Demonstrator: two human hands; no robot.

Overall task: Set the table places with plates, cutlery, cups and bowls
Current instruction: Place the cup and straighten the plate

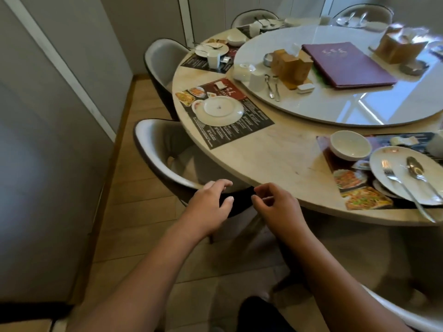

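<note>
A person's left hand point(211, 200) and right hand point(275, 203) hover side by side just off the near edge of a round worktop point(275, 154). The fingers of both are loosely curled and hold nothing. Below the left hand stands a pale padded chair point(163, 149), pushed close to the worktop.

Beyond the hands, a white plate point(221, 110) sits alone on a printed placemat point(242, 133). To the right, a second setting has a white bowl point(350, 144) just beside another plate point(393, 185), which carries a fork point(405, 190) and a spoon point(416, 170), their handles reaching past the rim towards the worktop's edge.

A glass turntable point(335, 106) fills the middle of the worktop. On it are a purple menu folder point(347, 64), a white cup point(256, 80), loose cutlery point(273, 88) and wooden boxes point(291, 65). Further settings with plates and cups lie around the far rim, blurred.
</note>
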